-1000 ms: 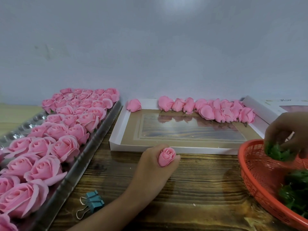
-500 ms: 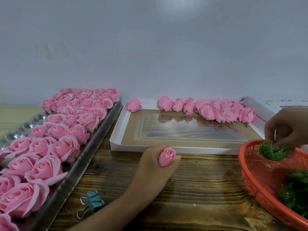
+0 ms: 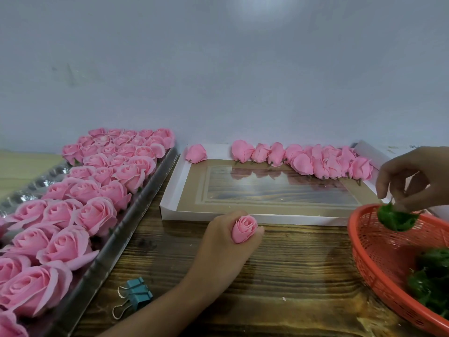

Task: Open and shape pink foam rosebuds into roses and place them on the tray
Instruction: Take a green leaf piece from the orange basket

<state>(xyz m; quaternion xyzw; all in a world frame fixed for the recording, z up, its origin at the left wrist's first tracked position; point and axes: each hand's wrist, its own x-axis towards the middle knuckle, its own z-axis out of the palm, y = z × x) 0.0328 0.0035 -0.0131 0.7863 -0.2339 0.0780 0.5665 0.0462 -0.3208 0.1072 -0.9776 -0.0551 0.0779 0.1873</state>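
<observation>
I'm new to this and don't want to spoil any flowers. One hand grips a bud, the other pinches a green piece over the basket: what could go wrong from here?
The left hand wraps the bud, so squeezing might crease its foam petals. The right hand pinches the green piece only by its top edge above the basket, so it may slip and drop back in. The tray of roses lies close to the left arm; a swing could knock them.

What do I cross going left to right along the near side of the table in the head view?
Tray of opened roses → binder clip → left hand, gripping a rosebud → red basket. The white box and the right hand, pinching a green leaf, overlap these, so they are left out.
</observation>
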